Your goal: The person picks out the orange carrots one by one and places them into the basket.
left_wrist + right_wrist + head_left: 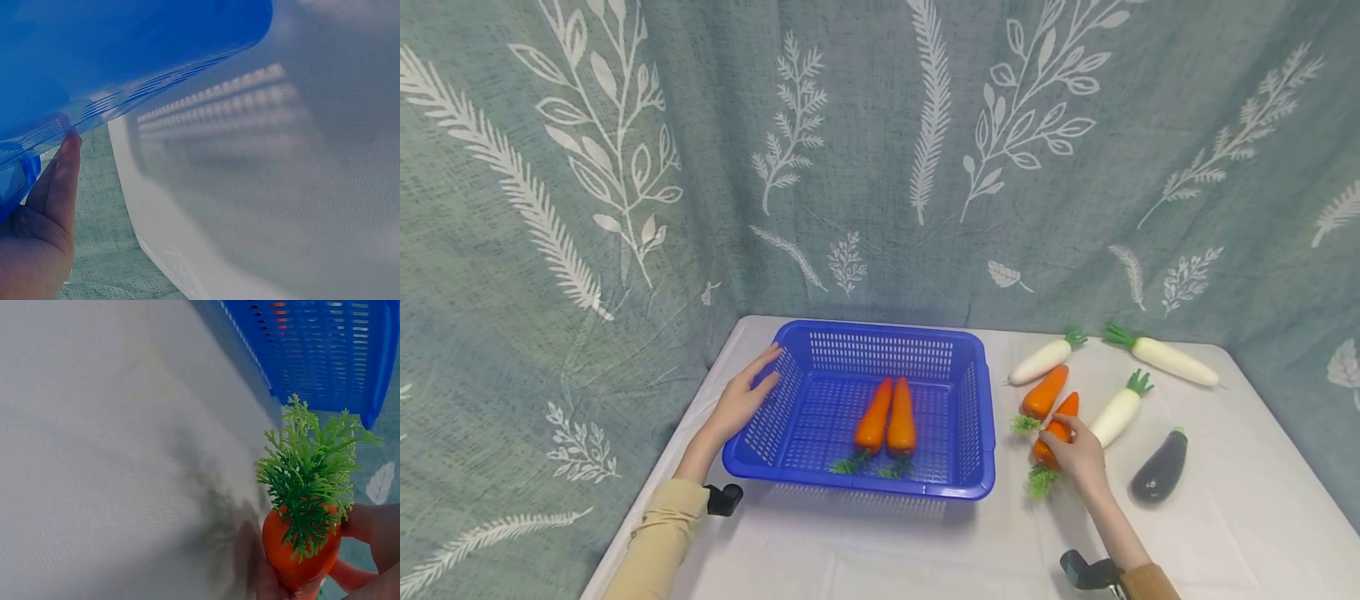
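Note:
A blue plastic basket (857,482) stands on the table, with two orange carrots (874,421) lying in it. My left hand (741,404) rests at the basket's left rim, and in the left wrist view its fairly straight fingers (65,181) touch the outer wall. To the right of the basket, my right hand (1078,450) pinches another carrot (300,550) between thumb and fingers. Its leafy green top points toward me. Just behind that lies one more carrot (1045,393). Whether the pinched carrot touches the table is unclear.
White radishes lie around the right hand: one at the back (1041,362), one far right (1176,361), one beside the hand (1116,417). A dark eggplant (1160,468) is further right. A patterned green curtain (880,167) hangs behind the white-covered table (820,542).

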Demonstrator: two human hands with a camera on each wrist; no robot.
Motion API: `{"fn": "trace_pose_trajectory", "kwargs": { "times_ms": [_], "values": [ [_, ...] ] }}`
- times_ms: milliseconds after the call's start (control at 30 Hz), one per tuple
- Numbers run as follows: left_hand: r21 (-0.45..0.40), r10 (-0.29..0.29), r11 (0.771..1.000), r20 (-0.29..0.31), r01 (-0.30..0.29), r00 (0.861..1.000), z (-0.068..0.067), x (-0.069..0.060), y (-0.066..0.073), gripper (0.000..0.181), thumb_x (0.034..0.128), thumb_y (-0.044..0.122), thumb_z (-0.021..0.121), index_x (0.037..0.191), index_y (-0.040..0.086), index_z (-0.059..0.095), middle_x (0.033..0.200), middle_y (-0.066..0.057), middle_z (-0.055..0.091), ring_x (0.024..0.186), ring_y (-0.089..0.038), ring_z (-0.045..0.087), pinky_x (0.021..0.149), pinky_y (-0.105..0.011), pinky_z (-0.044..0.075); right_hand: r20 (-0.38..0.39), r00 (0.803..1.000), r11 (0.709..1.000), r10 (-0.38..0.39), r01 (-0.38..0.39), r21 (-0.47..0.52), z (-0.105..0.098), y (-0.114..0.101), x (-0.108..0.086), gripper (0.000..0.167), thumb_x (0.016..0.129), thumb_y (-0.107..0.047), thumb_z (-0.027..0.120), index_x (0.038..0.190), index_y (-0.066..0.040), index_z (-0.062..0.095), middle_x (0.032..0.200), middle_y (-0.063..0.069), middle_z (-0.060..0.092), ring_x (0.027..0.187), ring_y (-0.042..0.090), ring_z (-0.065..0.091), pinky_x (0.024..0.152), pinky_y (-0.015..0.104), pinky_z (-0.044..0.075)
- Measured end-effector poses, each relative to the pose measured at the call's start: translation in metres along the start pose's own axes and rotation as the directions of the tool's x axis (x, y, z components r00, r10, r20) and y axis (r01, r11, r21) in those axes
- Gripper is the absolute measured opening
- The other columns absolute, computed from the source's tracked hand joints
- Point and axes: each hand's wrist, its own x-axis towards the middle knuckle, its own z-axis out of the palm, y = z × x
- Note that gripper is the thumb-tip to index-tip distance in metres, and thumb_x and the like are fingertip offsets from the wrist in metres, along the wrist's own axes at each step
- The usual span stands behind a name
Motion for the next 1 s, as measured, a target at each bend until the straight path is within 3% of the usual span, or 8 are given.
{"fn": "trace_pose_trajectory", "kwargs": {
  "times_ms": [167,500,733,1000],
  "values": [
    [0.008,-0.008,1.0,0.0,0.008,1.0,-0.001,-0.001,-0.001,0.046,0.1044,0.012,0.044,0.146,-0.005,0.037,0.157,-0.019,0.026,0.144,-0.041,0.019,0.117,-0.056,0.017,0.001,1.0,1.0,-0.002,0.002,0.008,-0.005,-0.002,-0.001,0.052,0.095,-0.016,0.057,0.139,0.007,0.043,0.141,0.038,0.037,0.117,0.044,0.044,0.093,0.048,0.044],
    [0.006,-0.006,1.0,0.009,0.006,1.0,-0.001,0.002,-0.003,0.046,0.1048,0.012,0.044,0.147,-0.004,0.037,0.158,-0.019,0.025,0.145,-0.04,0.019,0.118,-0.055,0.017,-0.002,1.0,0.999,0.01,-0.01,0.043,-0.016,-0.007,0.0,0.052,0.096,-0.019,0.057,0.14,0.005,0.042,0.139,0.036,0.039,0.115,0.042,0.045,0.084,0.038,0.047],
    [-0.002,0.002,1.0,0.008,-0.002,1.0,-0.001,0.002,-0.003,0.046,0.1047,0.012,0.044,0.147,-0.005,0.037,0.157,-0.019,0.025,0.145,-0.04,0.018,0.117,-0.055,0.017,0.031,0.998,0.99,0.054,-0.057,0.127,-0.025,-0.019,-0.002,0.055,0.097,-0.018,0.053,0.145,0.003,0.036,0.149,0.038,0.024,0.132,0.048,0.034,0.1,0.049,0.047],
    [-0.004,0.006,1.0,-0.001,-0.006,1.0,0.001,0.002,-0.003,0.045,0.1043,0.011,0.044,0.146,-0.006,0.037,0.157,-0.021,0.026,0.144,-0.041,0.02,0.117,-0.055,0.018,0.036,0.998,0.983,0.046,-0.051,0.174,-0.035,-0.029,-0.006,0.056,0.099,-0.019,0.051,0.148,0.002,0.033,0.144,0.039,0.027,0.121,0.043,0.044,0.078,0.024,0.056]
  ]
}}
